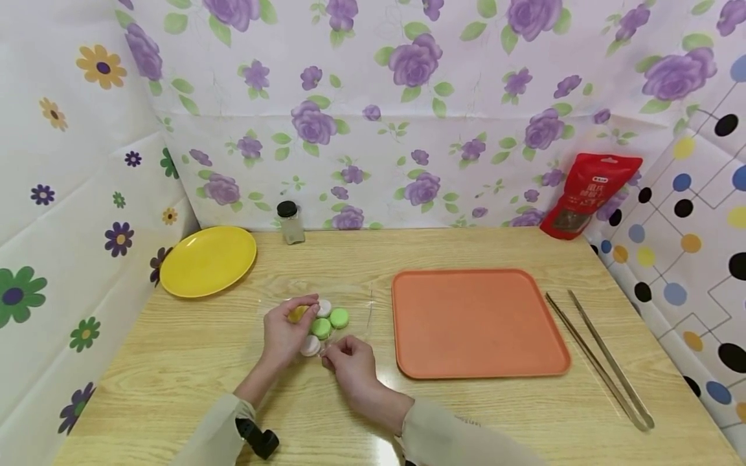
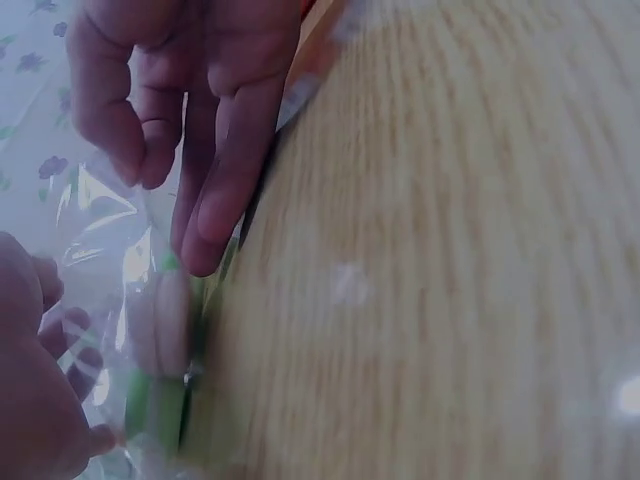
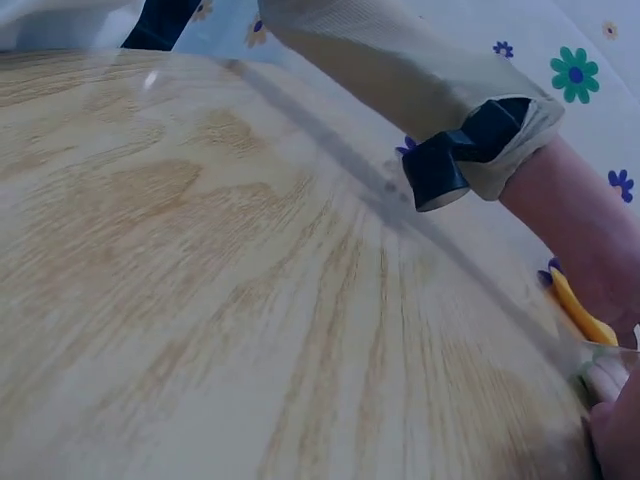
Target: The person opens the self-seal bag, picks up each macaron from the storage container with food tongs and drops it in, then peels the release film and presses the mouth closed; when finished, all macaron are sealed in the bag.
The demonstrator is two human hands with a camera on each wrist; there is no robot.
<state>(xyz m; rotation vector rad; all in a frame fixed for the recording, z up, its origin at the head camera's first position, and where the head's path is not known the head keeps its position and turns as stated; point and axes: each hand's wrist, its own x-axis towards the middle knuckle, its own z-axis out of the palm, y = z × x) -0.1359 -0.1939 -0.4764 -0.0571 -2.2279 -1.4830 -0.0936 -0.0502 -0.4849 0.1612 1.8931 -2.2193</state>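
A clear plastic bag [image 1: 362, 304] lies on the wooden table with macarons inside: green macarons [image 1: 339, 318], white macarons [image 1: 310, 345] and a yellow one [image 1: 298, 314] partly behind my fingers. My left hand [image 1: 283, 331] pinches the bag's film near the upper white macaron, thumb against index finger. At the bag's near edge, my right hand [image 1: 354, 370] pinches the film between thumb and fingertips. The left wrist view shows a white macaron [image 2: 158, 322] edge-on in the shiny film between both hands. Only part of my right hand [image 3: 618, 435] shows in the right wrist view.
To the right of the hands sits an orange tray [image 1: 478, 323], with metal tongs [image 1: 606, 362] beyond it. A yellow plate [image 1: 208, 261] is at the back left, near a black-capped glass jar [image 1: 291, 223]. A red pouch [image 1: 591, 194] leans in the back right corner.
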